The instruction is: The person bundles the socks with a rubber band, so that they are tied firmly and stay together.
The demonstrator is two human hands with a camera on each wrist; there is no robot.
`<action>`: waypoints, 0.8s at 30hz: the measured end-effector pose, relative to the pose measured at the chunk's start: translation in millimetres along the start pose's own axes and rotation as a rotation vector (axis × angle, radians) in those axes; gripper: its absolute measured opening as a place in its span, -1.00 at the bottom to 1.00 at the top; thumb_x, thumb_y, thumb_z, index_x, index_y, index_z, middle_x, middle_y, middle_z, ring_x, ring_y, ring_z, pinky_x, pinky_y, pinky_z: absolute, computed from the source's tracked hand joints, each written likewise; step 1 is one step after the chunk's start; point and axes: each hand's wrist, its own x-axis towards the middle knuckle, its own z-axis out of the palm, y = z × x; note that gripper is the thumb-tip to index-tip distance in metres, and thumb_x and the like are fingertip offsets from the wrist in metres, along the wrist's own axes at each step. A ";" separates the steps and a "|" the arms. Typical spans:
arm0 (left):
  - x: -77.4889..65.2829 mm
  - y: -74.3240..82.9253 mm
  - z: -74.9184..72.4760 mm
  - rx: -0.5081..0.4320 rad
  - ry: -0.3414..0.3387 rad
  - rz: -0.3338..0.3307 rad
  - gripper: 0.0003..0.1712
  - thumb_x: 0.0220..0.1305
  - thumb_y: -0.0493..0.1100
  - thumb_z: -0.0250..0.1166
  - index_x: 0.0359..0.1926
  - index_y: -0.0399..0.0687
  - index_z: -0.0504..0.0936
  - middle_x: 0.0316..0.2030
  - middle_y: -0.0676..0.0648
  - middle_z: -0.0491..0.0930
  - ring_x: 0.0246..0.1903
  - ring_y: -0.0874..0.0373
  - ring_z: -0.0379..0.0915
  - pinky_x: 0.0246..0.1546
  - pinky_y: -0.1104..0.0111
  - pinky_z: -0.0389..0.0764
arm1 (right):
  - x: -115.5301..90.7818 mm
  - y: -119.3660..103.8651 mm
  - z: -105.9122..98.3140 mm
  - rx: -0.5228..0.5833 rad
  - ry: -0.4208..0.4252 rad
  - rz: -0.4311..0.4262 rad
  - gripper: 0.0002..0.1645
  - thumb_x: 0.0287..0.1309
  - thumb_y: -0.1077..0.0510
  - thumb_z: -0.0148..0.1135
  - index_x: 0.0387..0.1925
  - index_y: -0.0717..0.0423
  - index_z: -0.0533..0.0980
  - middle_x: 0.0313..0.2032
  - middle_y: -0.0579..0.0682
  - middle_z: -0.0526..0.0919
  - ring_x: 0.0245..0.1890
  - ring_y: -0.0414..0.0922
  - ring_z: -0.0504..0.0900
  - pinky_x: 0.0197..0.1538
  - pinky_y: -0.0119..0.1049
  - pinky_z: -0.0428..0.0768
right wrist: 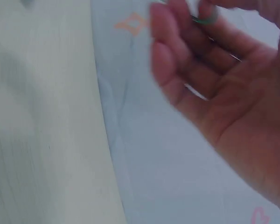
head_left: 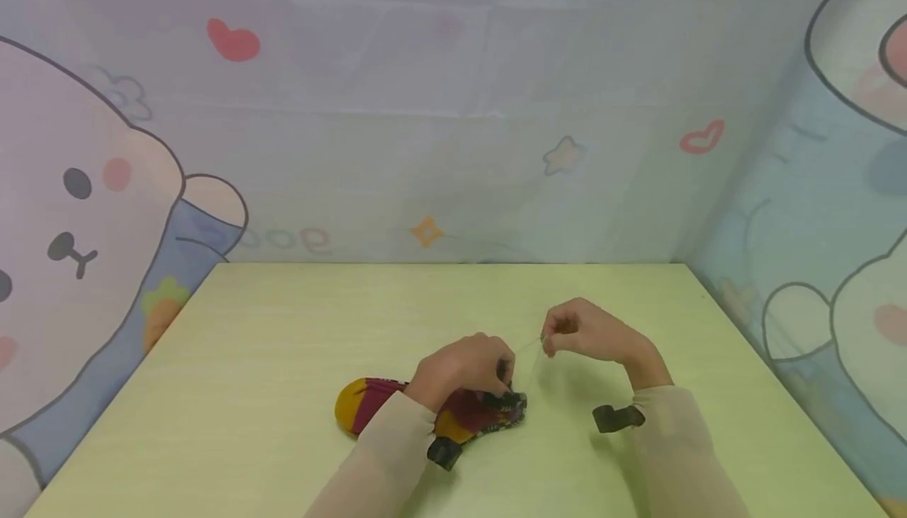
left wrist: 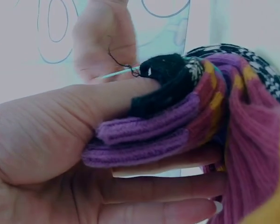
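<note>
A knitted sock (head_left: 372, 404) in maroon, yellow, purple and black lies across the table under my left hand (head_left: 468, 364). That hand pinches its folded black-and-purple cuff (left wrist: 149, 133) between thumb and fingers. Whether a second sock lies in the layers, I cannot tell. From the black edge a thin light-green thread (left wrist: 119, 73) runs taut toward my right hand (head_left: 588, 333), beside a loose dark strand (left wrist: 119, 61). Raised above the table to the right of the sock, my right hand pinches the green thread; a bit of green shows at its fingertips in the right wrist view.
The pale yellow-green table (head_left: 283, 329) ends at a cloth backdrop (head_left: 390, 148) printed with cartoon animals, hearts and stars. Black straps (head_left: 618, 418) hang at both wrists, close above the tabletop.
</note>
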 end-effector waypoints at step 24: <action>-2.9 -7.7 3.2 -0.005 0.048 0.058 -0.76 0.21 -0.17 0.47 -0.47 0.08 0.55 -0.47 0.16 0.48 -0.53 0.28 0.41 -0.45 0.45 0.48 | 10.9 4.5 -5.5 1.045 0.464 0.181 -0.44 0.58 0.06 -0.15 -0.67 0.00 0.16 -0.66 -0.13 0.31 -0.60 -0.15 0.28 -0.23 -0.28 0.50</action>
